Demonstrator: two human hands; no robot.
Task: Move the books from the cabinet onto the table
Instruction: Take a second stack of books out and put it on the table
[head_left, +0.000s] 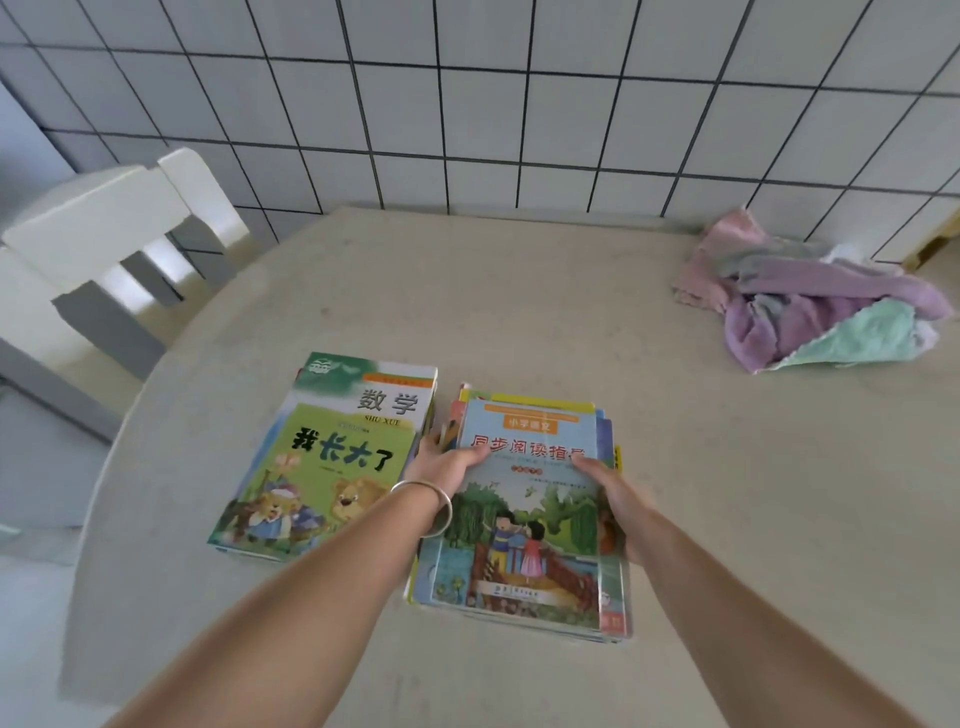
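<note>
- Gripping the right stack of books (524, 519) from both sides: left hand (441, 467) clasps its left edge, right hand (605, 483) its right edge, thumbs on the blue top cover.
- Stack rests on the pale bench (519, 312).
- Left stack (332, 452), green covers, lies just beside it, untouched.
- Silver bangle (431, 506) on left wrist.
- Crumpled cloths (810, 301) far right; white chair (104, 244) at left.

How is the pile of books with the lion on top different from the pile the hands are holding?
The lion pile has a green top cover; the held pile has a blue one showing two children. Nobody touches the lion pile, while the left hand and right hand grip the held pile's sides. The lion pile's top book is smaller than the maths book beneath. Both piles lie flat on the table.
</note>
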